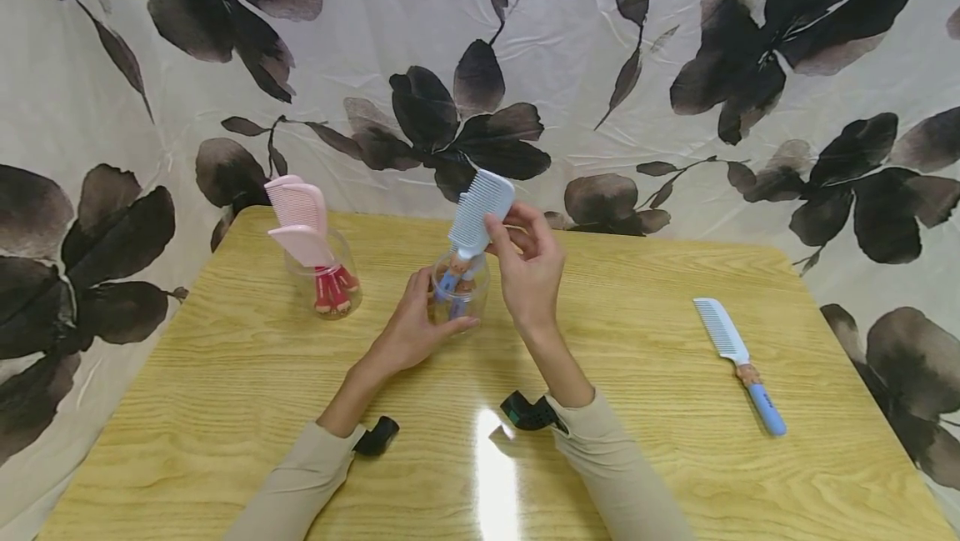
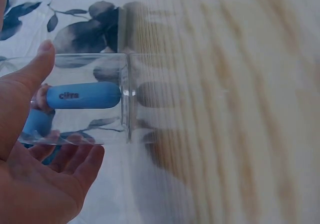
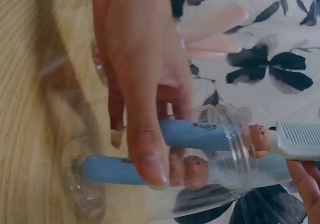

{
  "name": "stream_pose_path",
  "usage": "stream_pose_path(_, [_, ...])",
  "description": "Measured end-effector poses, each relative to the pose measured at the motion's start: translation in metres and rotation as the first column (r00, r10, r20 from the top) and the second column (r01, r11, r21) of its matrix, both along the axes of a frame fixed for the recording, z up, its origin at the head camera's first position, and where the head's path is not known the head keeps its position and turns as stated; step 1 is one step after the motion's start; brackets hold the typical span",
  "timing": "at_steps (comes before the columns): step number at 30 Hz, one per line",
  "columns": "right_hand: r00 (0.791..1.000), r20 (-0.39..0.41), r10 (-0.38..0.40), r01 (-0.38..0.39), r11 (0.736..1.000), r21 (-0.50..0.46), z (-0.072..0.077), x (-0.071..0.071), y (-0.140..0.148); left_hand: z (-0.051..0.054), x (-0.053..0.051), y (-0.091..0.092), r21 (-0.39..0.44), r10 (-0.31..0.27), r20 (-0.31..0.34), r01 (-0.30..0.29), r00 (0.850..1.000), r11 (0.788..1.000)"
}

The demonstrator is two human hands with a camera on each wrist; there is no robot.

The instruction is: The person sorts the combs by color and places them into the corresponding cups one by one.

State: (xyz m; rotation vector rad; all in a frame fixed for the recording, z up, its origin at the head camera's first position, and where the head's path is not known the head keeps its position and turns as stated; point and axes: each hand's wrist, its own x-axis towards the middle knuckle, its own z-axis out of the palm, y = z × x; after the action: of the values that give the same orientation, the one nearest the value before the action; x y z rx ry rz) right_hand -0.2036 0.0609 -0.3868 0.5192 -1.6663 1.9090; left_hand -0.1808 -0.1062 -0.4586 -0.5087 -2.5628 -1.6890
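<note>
My left hand (image 1: pixel 414 320) grips a clear jar (image 1: pixel 480 303) from its left side, thumb across the front. Inside the jar one light-blue comb (image 3: pixel 112 170) stands with its blue handle near the base. Another light-blue comb (image 1: pixel 486 201) has its toothed head above the rim and its handle (image 3: pixel 195 134) inside, higher up than the first. My right hand (image 1: pixel 531 270) pinches this upper comb by the head. In the left wrist view, one blue handle (image 2: pixel 85 95) shows clearly through the jar wall; the other is partly hidden by my thumb.
To the left stands a second clear jar (image 1: pixel 347 253) holding several pink combs (image 1: pixel 300 212) with red handles. A loose light-blue comb (image 1: pixel 738 362) lies on the wooden table (image 1: pixel 637 341) at the right. Behind the table hangs a floral cloth (image 1: pixel 585 49).
</note>
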Motion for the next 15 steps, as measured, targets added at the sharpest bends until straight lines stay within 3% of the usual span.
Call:
stream_pose_path(4, [1.000, 0.010, -0.005, 0.004, 0.996, 0.090, -0.0045, 0.0008, -0.0059, 0.0002, 0.0004, 0.0005, 0.004, -0.005, 0.002, 0.005, 1.000, 1.000])
stream_pose_path(9, [0.999, 0.042, -0.028, 0.017, 0.971, 0.238, -0.0083, 0.0028, -0.0101, -0.0028, -0.0005, 0.0012, -0.003, -0.013, -0.002, 0.013, 1.000, 1.000])
stream_pose_path(15, [0.996, 0.047, -0.081, 0.065, 0.955, 0.289, -0.0083, 0.0051, -0.0086, -0.0031, -0.0006, -0.0002, 0.012, -0.010, -0.005, 0.010, 1.000, 1.000])
